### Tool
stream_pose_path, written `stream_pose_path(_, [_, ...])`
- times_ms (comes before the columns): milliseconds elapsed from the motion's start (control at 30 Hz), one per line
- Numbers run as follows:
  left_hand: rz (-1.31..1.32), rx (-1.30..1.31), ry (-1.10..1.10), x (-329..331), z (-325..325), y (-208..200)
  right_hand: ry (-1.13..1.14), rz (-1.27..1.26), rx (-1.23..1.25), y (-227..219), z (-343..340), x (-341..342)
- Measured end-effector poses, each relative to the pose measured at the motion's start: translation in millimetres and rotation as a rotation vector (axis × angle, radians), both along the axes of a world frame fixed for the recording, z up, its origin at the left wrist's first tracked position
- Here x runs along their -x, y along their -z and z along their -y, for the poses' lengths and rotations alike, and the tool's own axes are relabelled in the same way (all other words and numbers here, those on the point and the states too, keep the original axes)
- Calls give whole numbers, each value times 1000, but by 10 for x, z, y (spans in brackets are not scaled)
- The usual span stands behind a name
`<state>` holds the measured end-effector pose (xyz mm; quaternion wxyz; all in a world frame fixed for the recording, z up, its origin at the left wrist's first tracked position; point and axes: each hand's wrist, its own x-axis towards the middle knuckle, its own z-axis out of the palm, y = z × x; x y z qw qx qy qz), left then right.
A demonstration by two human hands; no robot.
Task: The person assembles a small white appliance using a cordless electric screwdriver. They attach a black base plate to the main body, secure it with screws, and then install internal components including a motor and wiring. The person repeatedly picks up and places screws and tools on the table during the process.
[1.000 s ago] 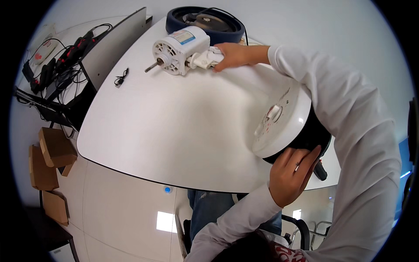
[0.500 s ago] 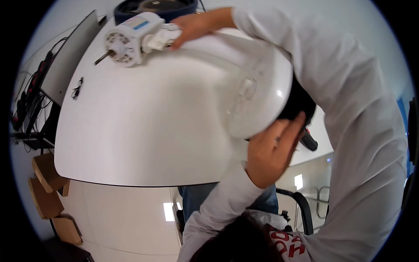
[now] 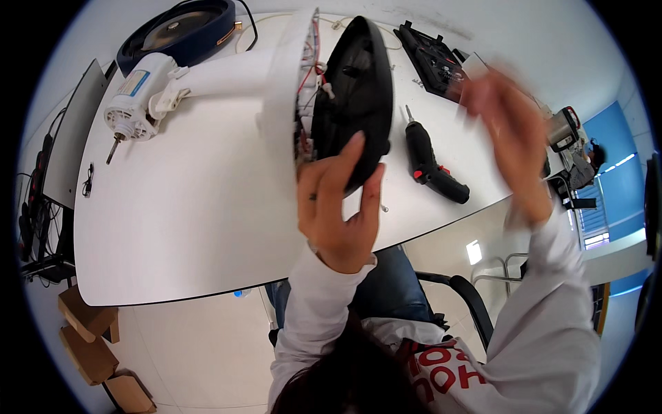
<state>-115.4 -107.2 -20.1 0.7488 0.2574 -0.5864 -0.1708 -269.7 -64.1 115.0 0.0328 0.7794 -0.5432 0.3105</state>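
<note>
A white fan body lies on its side on the table, with its bare motor (image 3: 143,96) and metal shaft at the far left. Its neck (image 3: 231,74) leads to a white base shell (image 3: 281,103), edge-on to me. Red and white wires (image 3: 303,93) show inside the shell. Beside it stands a black base cover (image 3: 362,90), tilted apart from the shell. My left hand (image 3: 338,207) grips the near end of the base, fingers on the cover and the shell's edge. My right hand (image 3: 507,124) is in the air at the right, smeared by motion, near the black tool case (image 3: 431,62).
A black electric screwdriver (image 3: 433,162) lies right of the cover, with small screws (image 3: 384,208) nearby. A dark blue round fan part (image 3: 178,31) sits at the back left. A short black cable (image 3: 88,181) lies at the left edge. Cardboard boxes (image 3: 89,352) stand on the floor.
My right hand has left the neck by the motor and swung to the right. The fan has shifted left and turned, and the gap between shell and black cover now shows the wires.
</note>
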Motion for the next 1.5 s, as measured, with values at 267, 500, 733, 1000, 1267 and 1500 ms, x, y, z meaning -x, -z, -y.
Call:
stream_pose_path(267, [-115, -105, 47, 173, -59, 35, 251, 133, -204, 1428, -703, 43])
stream_pose_path(500, [-107, -139, 80, 142, -114, 30, 134, 104, -63, 1470, -652, 217])
stream_pose_path(733, [-142, -179, -2, 185, -105, 41, 172, 168, -67, 860, 296, 1362])
stream_pose_path(1000, [-2, -423, 68, 186, -178, -249, 514, -173, 7, 1635, 1538, 2344])
stream_pose_path(1267, [243, -323, 192, 8, -72, -474, 426, -155, 103, 1499, 1399, 2020])
stream_pose_path(1500, [-6, -535, 851, -61, 280, -642, 139, 178, -42, 943, 957, 1537])
